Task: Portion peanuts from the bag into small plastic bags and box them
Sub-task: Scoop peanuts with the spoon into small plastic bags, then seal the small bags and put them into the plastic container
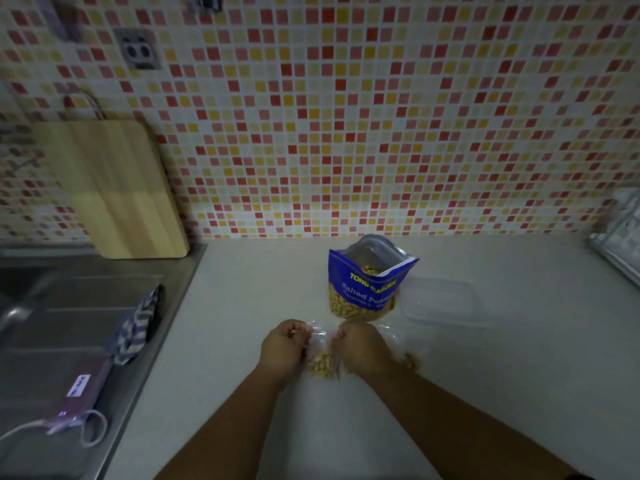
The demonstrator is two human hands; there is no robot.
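Pinching the small bag [320, 358] by its top edge, both hands meet near the middle of the bench [242, 341]. Left hand [282, 348] has curled fingers nipping the top left corner; right hand [360, 348] does the same at the top right. Bag is clear plastic and hangs between them with a clump of peanuts [320, 367] in its lower half. Cannot tell whether its bottom touches the bench.

Peanut bag [367, 285], blue, stands upright just behind the hands. Its mouth is open, with nuts showing inside and through its clear lower part. Clear box [443, 303] lies flat just right of it, faint against the bench. Some loose clear plastic lies beside the right hand; a brownish blur at the wrist is too soft to name.

Left edge of the bench meets a steel sink [69, 306]. A striped cloth [136, 327] lies crumpled on its drainer close to that edge, and a power bank [79, 393] with a white cable [20, 433] sits nearer the front. Wooden board [114, 188] leans against the tiled wall [346, 133] at the back left corner. Socket [136, 48] is high on the wall above it. Tray [620, 237], partly cut off, sits at the back right corner.
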